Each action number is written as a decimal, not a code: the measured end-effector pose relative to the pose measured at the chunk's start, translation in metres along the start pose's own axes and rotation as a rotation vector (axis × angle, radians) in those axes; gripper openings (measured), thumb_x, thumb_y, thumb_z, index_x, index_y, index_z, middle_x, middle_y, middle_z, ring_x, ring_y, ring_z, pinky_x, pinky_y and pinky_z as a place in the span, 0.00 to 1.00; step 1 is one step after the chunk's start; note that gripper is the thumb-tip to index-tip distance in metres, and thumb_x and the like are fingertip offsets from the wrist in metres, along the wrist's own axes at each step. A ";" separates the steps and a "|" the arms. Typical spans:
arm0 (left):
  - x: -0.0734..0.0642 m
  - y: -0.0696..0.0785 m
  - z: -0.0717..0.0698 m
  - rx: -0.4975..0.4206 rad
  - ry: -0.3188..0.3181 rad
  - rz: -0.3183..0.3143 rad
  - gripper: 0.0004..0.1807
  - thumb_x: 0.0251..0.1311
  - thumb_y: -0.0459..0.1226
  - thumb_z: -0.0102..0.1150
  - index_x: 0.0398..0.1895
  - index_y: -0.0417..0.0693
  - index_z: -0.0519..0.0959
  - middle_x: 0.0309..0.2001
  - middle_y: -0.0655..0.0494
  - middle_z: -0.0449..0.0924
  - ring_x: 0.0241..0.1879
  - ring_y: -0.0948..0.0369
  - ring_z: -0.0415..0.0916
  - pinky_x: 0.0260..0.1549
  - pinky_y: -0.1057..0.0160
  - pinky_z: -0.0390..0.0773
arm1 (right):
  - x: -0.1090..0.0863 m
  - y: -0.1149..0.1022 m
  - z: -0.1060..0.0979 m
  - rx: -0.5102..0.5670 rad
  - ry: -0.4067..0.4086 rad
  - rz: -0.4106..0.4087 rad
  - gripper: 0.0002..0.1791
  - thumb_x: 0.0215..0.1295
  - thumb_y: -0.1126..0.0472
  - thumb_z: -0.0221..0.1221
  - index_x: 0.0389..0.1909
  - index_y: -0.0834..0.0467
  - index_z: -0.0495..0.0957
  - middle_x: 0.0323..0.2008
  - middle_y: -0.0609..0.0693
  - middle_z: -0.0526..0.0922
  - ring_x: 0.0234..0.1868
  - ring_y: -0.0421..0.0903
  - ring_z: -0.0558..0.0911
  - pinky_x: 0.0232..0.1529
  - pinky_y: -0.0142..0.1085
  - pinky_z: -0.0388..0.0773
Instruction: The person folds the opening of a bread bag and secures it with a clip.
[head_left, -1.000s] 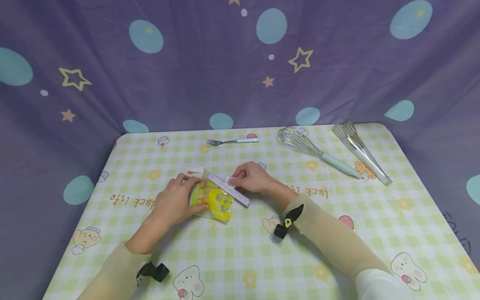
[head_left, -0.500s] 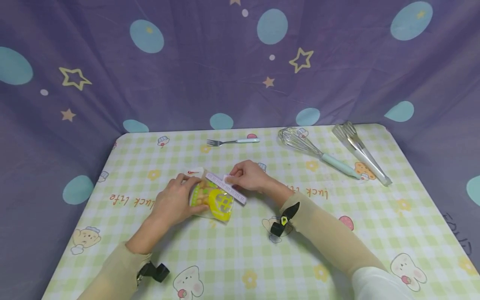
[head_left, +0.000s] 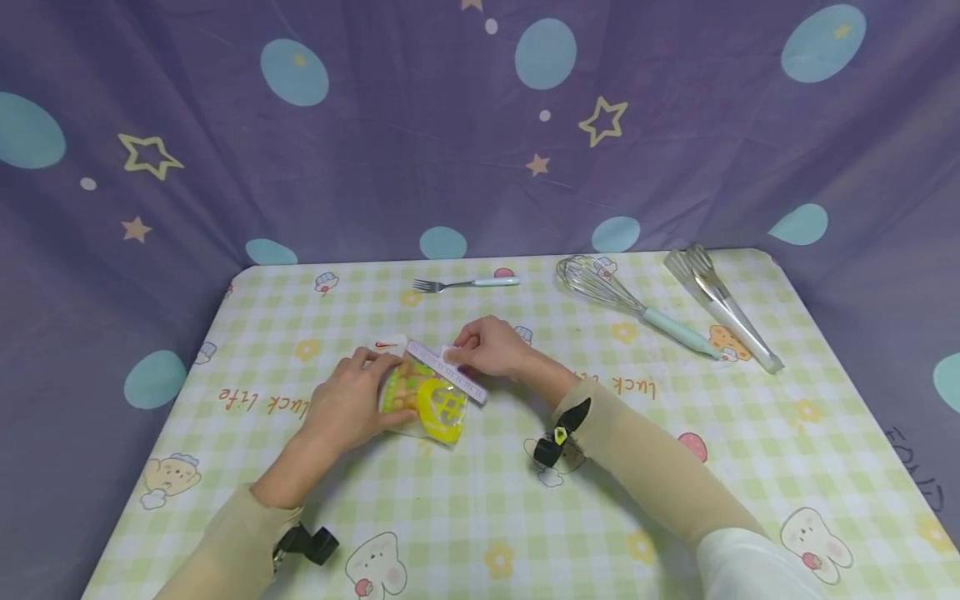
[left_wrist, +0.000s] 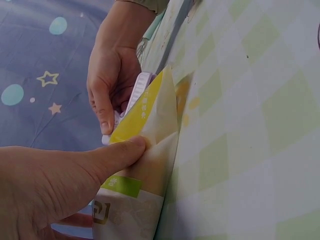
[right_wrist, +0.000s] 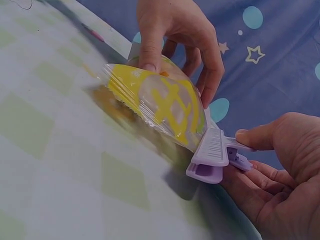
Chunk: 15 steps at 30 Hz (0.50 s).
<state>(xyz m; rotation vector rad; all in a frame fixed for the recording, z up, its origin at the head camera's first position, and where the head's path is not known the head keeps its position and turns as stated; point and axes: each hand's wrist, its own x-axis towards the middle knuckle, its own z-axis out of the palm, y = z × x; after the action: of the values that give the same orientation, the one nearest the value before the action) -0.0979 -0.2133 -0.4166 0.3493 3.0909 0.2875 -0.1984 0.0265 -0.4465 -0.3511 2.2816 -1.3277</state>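
Note:
A snack bag (head_left: 438,407) with yellow print and clear film stands tilted on the table. My left hand (head_left: 358,392) grips it, the thumb (left_wrist: 120,155) pressed on its face and the other fingers behind. My right hand (head_left: 491,348) pinches the handles of a light purple bag clip (head_left: 450,372) between thumb and fingers. The long clip lies along the bag's right edge; in the right wrist view its bars (right_wrist: 210,152) stand a little apart at the near end, with the bag's edge right at them.
A fork (head_left: 465,284) lies at the back of the checked tablecloth (head_left: 465,517). Further right are a whisk (head_left: 637,308) with a pale green handle and metal tongs (head_left: 723,308). A purple curtain (head_left: 405,133) hangs behind the table.
My right hand and the bag clip have shifted slightly left and away from me, closer over the bag's edge. The left hand and the bag have stayed in place.

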 end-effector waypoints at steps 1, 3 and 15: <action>0.000 0.000 0.000 0.000 0.001 -0.001 0.46 0.46 0.63 0.82 0.67 0.54 0.79 0.58 0.42 0.78 0.52 0.41 0.81 0.32 0.40 0.86 | 0.001 0.000 0.000 -0.002 0.000 0.000 0.11 0.69 0.55 0.71 0.40 0.59 0.87 0.28 0.50 0.89 0.27 0.42 0.85 0.32 0.29 0.78; 0.001 0.000 0.000 0.000 0.004 0.000 0.46 0.46 0.63 0.82 0.67 0.54 0.79 0.58 0.42 0.78 0.52 0.41 0.81 0.32 0.40 0.86 | 0.002 -0.001 0.000 -0.006 0.000 -0.004 0.11 0.69 0.55 0.71 0.40 0.59 0.87 0.28 0.49 0.89 0.27 0.42 0.85 0.31 0.29 0.78; 0.001 0.001 0.000 -0.003 0.010 0.009 0.45 0.46 0.62 0.82 0.66 0.53 0.79 0.57 0.42 0.78 0.51 0.41 0.81 0.31 0.40 0.86 | 0.009 -0.003 0.004 -0.020 0.010 -0.014 0.11 0.69 0.53 0.71 0.40 0.59 0.87 0.28 0.49 0.89 0.27 0.41 0.86 0.29 0.29 0.77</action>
<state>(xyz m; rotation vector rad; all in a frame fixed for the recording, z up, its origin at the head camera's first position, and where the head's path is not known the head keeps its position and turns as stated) -0.0985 -0.2119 -0.4162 0.3626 3.0991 0.2943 -0.2039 0.0182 -0.4478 -0.3683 2.3055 -1.3171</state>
